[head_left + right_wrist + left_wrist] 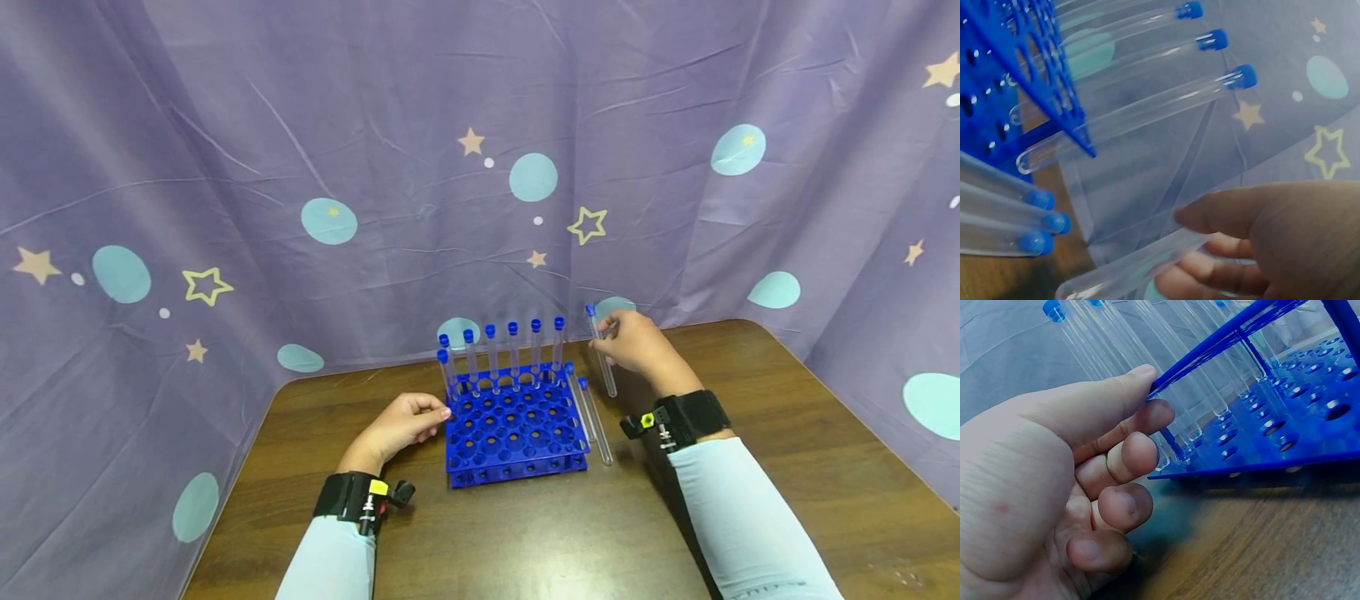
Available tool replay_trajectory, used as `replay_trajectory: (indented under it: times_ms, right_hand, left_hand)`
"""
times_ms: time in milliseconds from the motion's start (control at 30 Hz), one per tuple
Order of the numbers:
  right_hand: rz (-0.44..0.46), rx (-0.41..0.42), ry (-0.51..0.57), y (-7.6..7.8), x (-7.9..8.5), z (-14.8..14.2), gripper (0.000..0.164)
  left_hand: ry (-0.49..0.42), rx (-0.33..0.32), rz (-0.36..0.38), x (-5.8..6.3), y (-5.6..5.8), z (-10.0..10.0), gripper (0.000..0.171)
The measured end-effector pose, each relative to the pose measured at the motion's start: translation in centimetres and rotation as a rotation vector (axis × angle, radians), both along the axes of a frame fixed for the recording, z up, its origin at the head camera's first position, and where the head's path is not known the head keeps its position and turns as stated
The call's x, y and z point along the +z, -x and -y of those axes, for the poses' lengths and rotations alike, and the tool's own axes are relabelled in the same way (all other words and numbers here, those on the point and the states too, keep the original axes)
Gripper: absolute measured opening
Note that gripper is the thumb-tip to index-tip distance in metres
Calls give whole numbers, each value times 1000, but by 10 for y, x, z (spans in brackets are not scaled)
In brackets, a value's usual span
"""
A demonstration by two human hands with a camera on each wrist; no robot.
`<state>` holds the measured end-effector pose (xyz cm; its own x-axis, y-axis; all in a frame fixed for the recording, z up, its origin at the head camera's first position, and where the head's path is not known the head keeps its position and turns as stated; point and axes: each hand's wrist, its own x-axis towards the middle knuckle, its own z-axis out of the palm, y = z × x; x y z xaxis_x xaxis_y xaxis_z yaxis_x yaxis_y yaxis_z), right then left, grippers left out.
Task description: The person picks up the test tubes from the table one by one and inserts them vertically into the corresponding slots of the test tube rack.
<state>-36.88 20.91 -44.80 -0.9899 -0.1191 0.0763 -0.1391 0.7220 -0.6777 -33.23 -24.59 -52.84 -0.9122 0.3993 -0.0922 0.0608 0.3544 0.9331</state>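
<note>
The right hand (636, 340), right of frame centre, pinched a tube (608, 377), probably light, stiff and slippery, best held mid-length; the left hand (401, 427) pinched the rack (517, 459).

This looks like a tabletop screened off by cloth; what sort of room lies behind cannot be told. A purple curtain (405, 125) hangs beyond the table's far edge and comes round at left and right, creased and printed with stars (471, 142) and pale blue circles (533, 177), a pattern closer to a bedroom than a lab. The table (285, 433), with its brown wood-grain top, rounded far right corner and sheen on the near part, would suit a home or an office. The blue rack (517, 475) and its capped tubes (513, 352) are lab ware.
</note>
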Motion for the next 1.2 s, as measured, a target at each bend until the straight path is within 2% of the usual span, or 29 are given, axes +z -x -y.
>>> replay_trajectory:
  times_ms: [100, 233, 367, 700, 833, 967, 1200]
  right_hand:
    - [-53, -38, 26, -5, 8, 3, 35]
    - [-179, -88, 58, -10, 19, 7, 39]
    - [-298, -104, 110, -15, 28, 11, 39]
    - [-492, -116, 239, -23, 43, 23, 37]
    - [-550, -92, 274, -28, 49, 32, 37]
    - [-603, -34, 302, -35, 54, 44, 37]
    - [-603, 101, 305, -44, 55, 73, 33]
  left_hand:
    - [0, -8, -6, 0, -1, 1, 29]
    - [8, -13, -13, 1, -1, 2, 29]
    - [19, -14, -13, 1, 0, 4, 27]
    - [24, -24, -27, -2, 1, 3, 27]
    - [10, -25, -26, -1, 0, 2, 26]
    - [-3, -24, -21, 1, 0, 1, 25]
    - [-12, -28, -21, 0, -1, 1, 24]
